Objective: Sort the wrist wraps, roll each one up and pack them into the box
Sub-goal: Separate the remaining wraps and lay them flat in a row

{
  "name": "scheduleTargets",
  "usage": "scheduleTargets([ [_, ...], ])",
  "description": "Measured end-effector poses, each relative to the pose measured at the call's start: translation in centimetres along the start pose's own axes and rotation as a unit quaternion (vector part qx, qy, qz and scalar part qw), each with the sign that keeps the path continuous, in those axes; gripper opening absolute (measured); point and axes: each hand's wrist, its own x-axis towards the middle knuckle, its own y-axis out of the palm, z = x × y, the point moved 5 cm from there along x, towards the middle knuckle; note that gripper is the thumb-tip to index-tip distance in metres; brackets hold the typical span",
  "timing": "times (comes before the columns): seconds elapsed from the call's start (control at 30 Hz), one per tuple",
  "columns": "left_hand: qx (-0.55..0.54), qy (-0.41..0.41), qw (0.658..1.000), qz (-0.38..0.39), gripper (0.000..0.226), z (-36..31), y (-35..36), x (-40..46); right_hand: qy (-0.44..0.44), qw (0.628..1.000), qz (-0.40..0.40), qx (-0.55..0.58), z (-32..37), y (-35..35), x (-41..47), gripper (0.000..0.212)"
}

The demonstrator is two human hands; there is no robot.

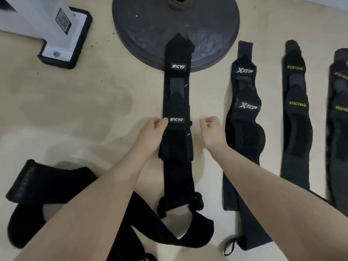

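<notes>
Right now the person is still sorting, laying the wrist wraps out in rows on the pale floor (94, 110). Two black wraps with white labels (177, 113) lie one on top of the other, straight up the middle, and their far end rests on a big round weight plate (212, 29). The left hand (150, 134) pinches the left edge of the top wrap, just beside its label. The right hand (211, 134) hangs just to the right of the wraps, fingers loosely curled, holding nothing.

More wraps lie to the right: a pair with slanted white letters (244, 117), then wraps with green letters (295, 117), each well apart. A loose pile of black wraps (56, 194) sits at the lower left, not yet sorted.

No box shows, and nothing is rolled up.

To do this well, I think both hands should tug the two edges so the pair lies flat and lined up. Then rolling should start from one end, kept tight.
</notes>
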Motion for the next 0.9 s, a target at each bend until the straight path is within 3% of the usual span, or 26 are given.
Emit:
scheduleTargets([
  [0.1, -0.017, 0.005, 1.0, -0.016, 0.05, 0.9, 0.4, -1.5, -0.03, 0.998, 0.055, -0.018, -3.2, 1.2, -4.7, 0.02],
  [0.2, -0.07, 0.016, 0.997, -0.004, 0.047, 1.7, 1.0, -3.3, -0.069, 0.989, 0.104, -0.072, -5.2, 2.2, -8.3, 0.024],
  [0.37, -0.057, 0.01, 0.996, 0.073, 0.061, 4.7, 2.4, -6.4, 0.005, 0.994, 0.11, 0.021, -8.1, 2.8, -10.7, 0.032],
  [0.47, -0.007, 0.03, 0.992, 0.121, 0.042, 4.6, 2.9, -7.4, 0.06, 0.991, 0.118, 0.023, -9.2, 3.1, -11.4, 0.035],
  [0.57, 0.028, 0.051, 0.992, 0.11, 0.027, 3.6, 2.8, -7.2, 0.077, 0.984, 0.163, 0.009, -9.0, 2.7, -11.5, 0.032],
  [0.63, 0.046, 0.084, 0.992, 0.08, 0.023, 2.7, 2.9, -6.7, 0.073, 0.976, 0.196, -0.066, -9.2, 2.2, -11.8, 0.025],
  [0.73, 0.06, 0.124, 0.99, 0.003, 0.024, 1.1, 2.6, -6.6, 0.063, 0.935, 0.308, -0.165, -9.6, 2.7, -13.9, 0.021],
  [0.83, 0.034, 0.141, 0.989, 0.009, 0.033, -0.5, 2.6, -7.0, 0.178, 0.822, 0.537, -0.065, -8.9, 3.2, -16.5, 0.033],
  [0.87, 0.042, 0.143, 0.989, 0.015, 0.034, -0.8, 2.5, -7.1, 0.174, 0.817, 0.545, -0.07, -8.3, 2.8, -15.9, 0.034],
  [0.9, 0.05, 0.146, 0.988, 0.015, 0.033, -1.0, 2.4, -7.2, 0.149, 0.851, 0.496, -0.084, -7.6, 2.3, -14.5, 0.035],
])
